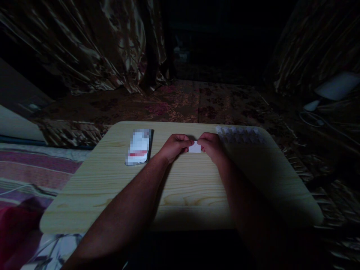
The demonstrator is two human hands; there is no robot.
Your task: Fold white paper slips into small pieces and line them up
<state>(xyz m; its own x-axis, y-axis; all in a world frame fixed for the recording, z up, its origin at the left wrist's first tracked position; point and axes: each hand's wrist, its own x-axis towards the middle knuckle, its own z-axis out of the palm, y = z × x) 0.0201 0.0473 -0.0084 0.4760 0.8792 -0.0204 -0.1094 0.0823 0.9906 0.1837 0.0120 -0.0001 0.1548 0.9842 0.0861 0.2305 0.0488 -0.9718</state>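
A small white piece of paper is held between my two hands, over the far middle part of the wooden table. My left hand pinches its left edge with the thumb on top. On the other side, the thumb and fingers of my right hand grip the right edge. Just beyond my right hand, several small white folded paper pieces stand in rows at the table's far right corner. Fine detail of the paper is lost in the dim light.
A phone-like flat object, its surface blurred out, lies on the table left of my hands. Patterned curtains hang behind. A white lamp with a cable stands at the right. Striped bedding lies at the left.
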